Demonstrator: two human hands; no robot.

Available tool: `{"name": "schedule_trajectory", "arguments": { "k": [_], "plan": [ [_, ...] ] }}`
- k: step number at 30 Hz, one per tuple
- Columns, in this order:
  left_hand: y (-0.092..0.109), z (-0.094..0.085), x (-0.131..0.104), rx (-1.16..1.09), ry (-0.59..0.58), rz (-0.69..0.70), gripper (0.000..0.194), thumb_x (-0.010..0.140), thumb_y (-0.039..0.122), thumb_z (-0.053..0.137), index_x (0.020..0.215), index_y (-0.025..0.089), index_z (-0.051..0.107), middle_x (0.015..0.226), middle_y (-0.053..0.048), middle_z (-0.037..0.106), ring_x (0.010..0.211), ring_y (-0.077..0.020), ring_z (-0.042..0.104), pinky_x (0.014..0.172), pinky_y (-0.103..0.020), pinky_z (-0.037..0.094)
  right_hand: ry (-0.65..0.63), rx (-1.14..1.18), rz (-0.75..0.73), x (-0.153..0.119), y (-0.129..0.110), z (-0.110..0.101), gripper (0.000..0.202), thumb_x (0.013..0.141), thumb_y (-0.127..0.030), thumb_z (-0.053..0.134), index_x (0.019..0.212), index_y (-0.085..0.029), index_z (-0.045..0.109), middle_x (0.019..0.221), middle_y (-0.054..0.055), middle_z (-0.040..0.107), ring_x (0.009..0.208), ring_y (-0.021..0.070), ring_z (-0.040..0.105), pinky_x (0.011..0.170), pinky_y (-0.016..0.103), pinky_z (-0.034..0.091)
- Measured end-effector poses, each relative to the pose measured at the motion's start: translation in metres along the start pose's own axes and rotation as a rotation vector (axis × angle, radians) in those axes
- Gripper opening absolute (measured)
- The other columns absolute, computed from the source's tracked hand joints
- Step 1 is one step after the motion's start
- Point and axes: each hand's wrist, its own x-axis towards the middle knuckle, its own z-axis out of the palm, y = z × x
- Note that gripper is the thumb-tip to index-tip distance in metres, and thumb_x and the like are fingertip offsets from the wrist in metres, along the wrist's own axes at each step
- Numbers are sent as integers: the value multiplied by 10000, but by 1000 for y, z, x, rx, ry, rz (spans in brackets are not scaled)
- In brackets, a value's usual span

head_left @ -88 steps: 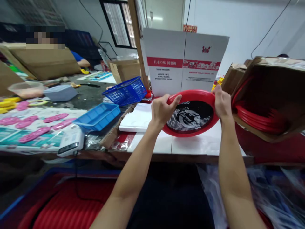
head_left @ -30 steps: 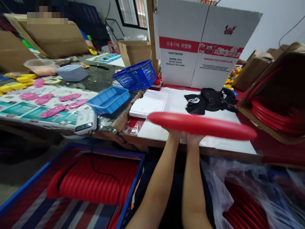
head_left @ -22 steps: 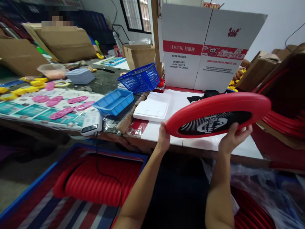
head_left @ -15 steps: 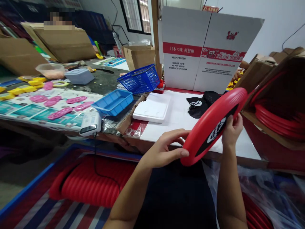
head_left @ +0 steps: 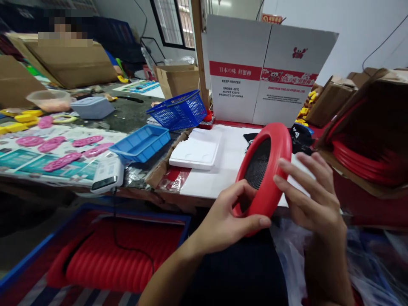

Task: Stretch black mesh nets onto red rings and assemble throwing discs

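A red ring (head_left: 277,170) with a dark mesh centre is held tilted above the front edge of the white work surface. My left hand (head_left: 234,216) grips its lower rim, thumb on the outside and fingers curled in at the mesh. My right hand (head_left: 314,191) is at the ring's right side with its fingers spread, fingertips at or touching the rim. Behind the ring lie black printed pieces (head_left: 301,138), partly hidden by it. A stack of white sheets (head_left: 196,148) lies to the left.
A printed white carton panel (head_left: 270,76) stands at the back. Left are a blue tray (head_left: 143,142), a blue basket (head_left: 181,110), a white device (head_left: 108,174) and pink pieces (head_left: 62,161). Red rings fill a lower bin (head_left: 111,255) and a right carton (head_left: 366,157). A person sits far left.
The ring has turned, so its mesh side shows instead of the printed black face. My right hand has loosened from the rim and spread its fingers. The view has shifted slightly right.
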Motion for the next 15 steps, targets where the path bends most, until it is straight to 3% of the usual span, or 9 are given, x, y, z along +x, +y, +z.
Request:
{"name": "schedule_trajectory", "arguments": {
  "k": [2,5,9,15],
  "plan": [
    [2,4,1,-61,21,9,419,793,485,928,919,192,655,896,-11,596,809,-157,533,727,-280,437,-42,-47,-209,14,-7,-17,566,963,-118,689,1491,-308,611,1594,26,607,1533,302,514,1307,600,394],
    [2,9,0,-152,39,6,377,841,472,892,943,196,657,899,-10,604,795,-151,540,710,-276,425,23,-102,-328,24,1,-17,496,979,-97,679,1453,-239,639,1551,58,643,1480,275,576,1272,542,464],
    [-1,14,-5,-126,116,82,326,913,505,816,1019,213,718,931,-30,598,821,-173,563,722,-299,433,79,-197,-372,18,9,-7,452,960,-92,715,1380,-256,686,1499,52,684,1476,278,572,1279,558,445],
    [-3,11,-14,-20,180,139,277,944,512,778,1057,260,752,917,-32,574,796,-181,553,709,-323,431,154,-263,-310,14,-9,8,413,958,-164,746,1342,-303,679,1404,14,753,1449,294,596,1298,650,362]
  ]
}}
